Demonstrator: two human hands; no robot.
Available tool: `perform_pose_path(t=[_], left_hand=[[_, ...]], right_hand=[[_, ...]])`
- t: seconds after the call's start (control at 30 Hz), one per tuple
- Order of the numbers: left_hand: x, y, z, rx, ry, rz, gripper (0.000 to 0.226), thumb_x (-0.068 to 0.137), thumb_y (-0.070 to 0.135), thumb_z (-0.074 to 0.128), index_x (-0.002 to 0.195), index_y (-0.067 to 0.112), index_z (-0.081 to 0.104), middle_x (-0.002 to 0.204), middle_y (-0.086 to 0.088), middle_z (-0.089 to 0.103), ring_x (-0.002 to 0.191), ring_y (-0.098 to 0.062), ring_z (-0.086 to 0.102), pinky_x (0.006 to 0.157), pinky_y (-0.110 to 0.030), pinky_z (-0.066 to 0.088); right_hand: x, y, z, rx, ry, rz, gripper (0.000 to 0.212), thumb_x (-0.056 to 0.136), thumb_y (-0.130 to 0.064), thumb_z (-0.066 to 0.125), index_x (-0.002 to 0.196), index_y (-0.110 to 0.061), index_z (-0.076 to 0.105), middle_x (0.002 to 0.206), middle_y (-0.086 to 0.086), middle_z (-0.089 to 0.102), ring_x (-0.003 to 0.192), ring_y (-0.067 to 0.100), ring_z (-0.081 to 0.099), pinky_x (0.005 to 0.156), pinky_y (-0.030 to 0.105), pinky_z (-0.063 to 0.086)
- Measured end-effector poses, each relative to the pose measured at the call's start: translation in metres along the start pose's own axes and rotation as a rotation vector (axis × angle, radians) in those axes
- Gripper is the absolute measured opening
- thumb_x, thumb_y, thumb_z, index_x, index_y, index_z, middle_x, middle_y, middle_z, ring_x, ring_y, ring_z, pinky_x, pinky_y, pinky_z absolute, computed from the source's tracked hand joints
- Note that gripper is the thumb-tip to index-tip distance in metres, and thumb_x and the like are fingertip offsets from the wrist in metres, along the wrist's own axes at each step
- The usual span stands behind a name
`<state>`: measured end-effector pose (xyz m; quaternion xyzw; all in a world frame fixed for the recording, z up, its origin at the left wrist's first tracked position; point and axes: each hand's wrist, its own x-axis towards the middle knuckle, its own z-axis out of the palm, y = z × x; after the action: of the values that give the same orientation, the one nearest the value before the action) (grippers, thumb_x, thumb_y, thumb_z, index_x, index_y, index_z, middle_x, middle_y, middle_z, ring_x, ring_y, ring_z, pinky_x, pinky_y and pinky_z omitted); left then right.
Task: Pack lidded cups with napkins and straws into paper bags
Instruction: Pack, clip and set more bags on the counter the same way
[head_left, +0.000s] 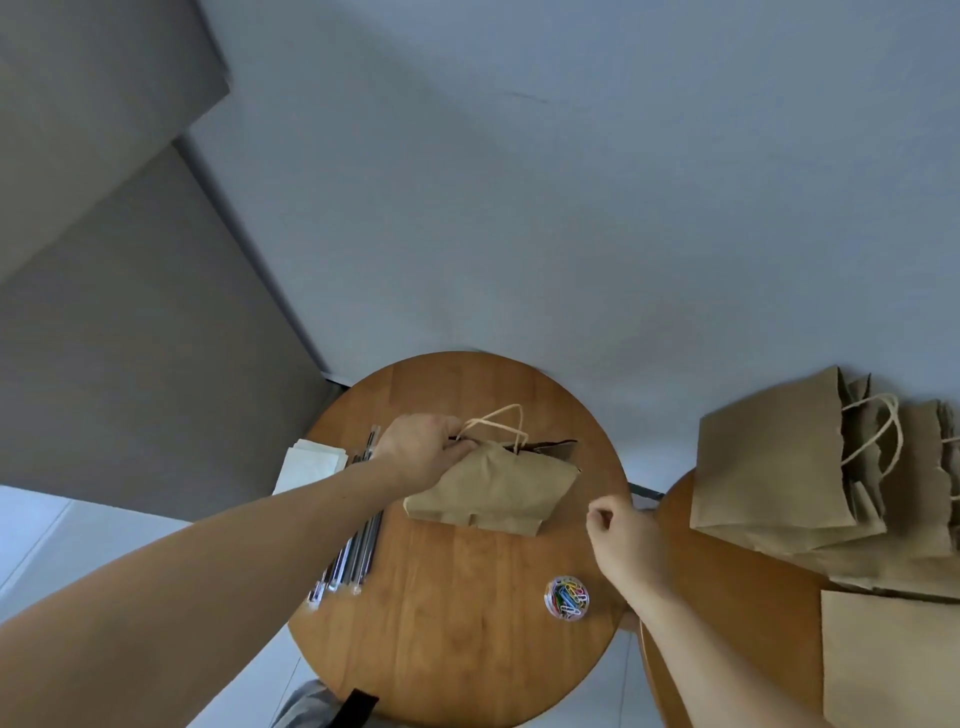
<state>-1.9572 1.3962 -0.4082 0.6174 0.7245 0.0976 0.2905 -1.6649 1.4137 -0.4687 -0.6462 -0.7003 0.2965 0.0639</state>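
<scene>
Bag-opening looks to be the step in hand. One brown paper bag with twisted paper handles (498, 488) lies slumped on its side on the round wooden desk (457, 623), between the centre and twelve o'clock, with its mouth turned toward twelve and its folded base toward six. The left hand (421, 452) comes in from eight o'clock and grips the bag at the ten o'clock corner of its mouth. Its fingers (453, 432) are curled over the rim beside the handles and pinch the paper there. The right hand (623, 535) hovers at the desk's three o'clock edge, clear of the bag. Its fingers (602, 519) are curled in toward the palm, with nothing visible between them.

White paper napkins (311, 460) sit in a pile at nine o'clock, and a row of long clear-wrapped straws (358, 551) runs just beside them toward seven o'clock, partly under the left forearm. A small clear round tub of coloured paper clips (567, 597) stands at four o'clock. On a second wooden desk (727, 597) off at three o'clock lies a heap of more brown paper bags (779, 467). No lidded cup shows anywhere in view.

By my reading, packing of this bag has hardly begun, though its inside is hidden. The next move calls for the right hand to take the opposite rim so the bag can be stood upright on its base and spread open. The thin paper could crumple or tear if it is pulled from one corner only.
</scene>
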Motion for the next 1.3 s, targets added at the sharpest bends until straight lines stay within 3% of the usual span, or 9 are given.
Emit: perform_pose_path(t=[0.1,0.23,0.57,0.77,0.87,1.0,1.1,1.2,1.3], left_hand=[[-0.002,-0.006,0.01,-0.059,-0.001,-0.022,0.021,0.097,0.041,0.053,0.108,0.033,0.07,0.085,0.006,0.071,0.08,-0.014,0.063,0.069,-0.034,0.051],[-0.006,-0.012,0.017,-0.116,0.033,-0.038,0.02,0.097,0.038,0.055,0.109,0.035,0.071,0.087,0.008,0.072,0.081,-0.012,0.064,0.071,-0.035,0.053],[-0.008,-0.007,0.025,-0.107,0.066,-0.048,0.021,0.097,0.039,0.056,0.107,0.032,0.072,0.077,0.005,0.069,0.071,-0.014,0.061,0.063,-0.034,0.051],[-0.014,-0.003,0.019,-0.139,0.047,-0.07,0.02,0.097,0.037,0.057,0.108,0.032,0.072,0.076,0.003,0.069,0.07,-0.015,0.06,0.063,-0.033,0.05],[-0.011,-0.002,0.018,-0.138,0.044,-0.067,0.02,0.097,0.037,0.056,0.109,0.032,0.072,0.083,0.003,0.072,0.078,-0.017,0.064,0.069,-0.038,0.053],[-0.017,-0.002,0.023,-0.145,0.067,-0.07,0.02,0.097,0.037,0.057,0.108,0.032,0.072,0.075,0.008,0.069,0.068,-0.011,0.061,0.065,-0.035,0.051],[-0.02,0.0,0.022,-0.114,0.038,-0.089,0.02,0.097,0.038,0.056,0.108,0.031,0.072,0.068,0.009,0.063,0.068,-0.011,0.06,0.079,-0.038,0.046],[-0.018,0.004,0.015,-0.109,0.023,-0.084,0.02,0.097,0.037,0.056,0.108,0.031,0.072,0.07,0.007,0.065,0.062,-0.011,0.055,0.06,-0.03,0.045],[-0.017,0.004,0.017,-0.117,0.03,-0.071,0.019,0.097,0.037,0.056,0.108,0.032,0.071,0.079,0.005,0.07,0.072,-0.015,0.062,0.061,-0.032,0.049]], right_hand=[[-0.013,0.036,0.039,-0.271,-0.299,0.053,0.02,0.097,-0.021,0.05,0.099,-0.019,0.07,0.095,-0.007,0.069,0.082,0.01,0.063,0.064,0.024,0.05],[-0.023,0.056,0.07,-0.446,-0.417,0.1,0.018,0.095,-0.025,0.049,0.094,-0.02,0.066,0.089,-0.004,0.069,0.08,0.015,0.065,0.067,0.03,0.054],[-0.025,0.06,0.095,-0.536,-0.365,0.148,0.012,0.096,-0.03,0.05,0.094,-0.027,0.061,0.093,-0.008,0.07,0.078,0.013,0.063,0.05,0.022,0.033],[-0.033,0.061,0.085,-0.399,-0.262,0.151,0.019,0.097,-0.032,0.05,0.097,-0.027,0.068,0.092,-0.009,0.071,0.08,0.013,0.065,0.06,0.025,0.05],[-0.031,0.062,0.083,-0.367,-0.249,0.142,0.016,0.097,-0.033,0.052,0.096,-0.026,0.067,0.094,-0.007,0.071,0.081,0.013,0.065,0.056,0.025,0.044],[-0.036,0.066,0.088,-0.331,-0.269,0.148,0.014,0.097,-0.031,0.055,0.093,-0.023,0.067,0.092,-0.007,0.071,0.076,0.012,0.061,0.058,0.025,0.046],[-0.04,0.068,0.086,-0.226,-0.269,0.164,0.011,0.094,-0.027,0.061,0.088,-0.02,0.067,0.088,-0.006,0.071,0.072,0.011,0.059,0.068,0.031,0.053],[-0.038,0.066,0.082,-0.134,-0.242,0.176,0.015,0.091,-0.024,0.065,0.105,-0.018,0.068,0.102,-0.003,0.073,0.086,0.015,0.065,0.071,0.028,0.051],[-0.036,0.065,0.085,-0.102,-0.246,0.169,0.022,0.092,-0.023,0.065,0.113,-0.018,0.07,0.109,-0.002,0.072,0.097,0.017,0.067,0.073,0.026,0.049]])
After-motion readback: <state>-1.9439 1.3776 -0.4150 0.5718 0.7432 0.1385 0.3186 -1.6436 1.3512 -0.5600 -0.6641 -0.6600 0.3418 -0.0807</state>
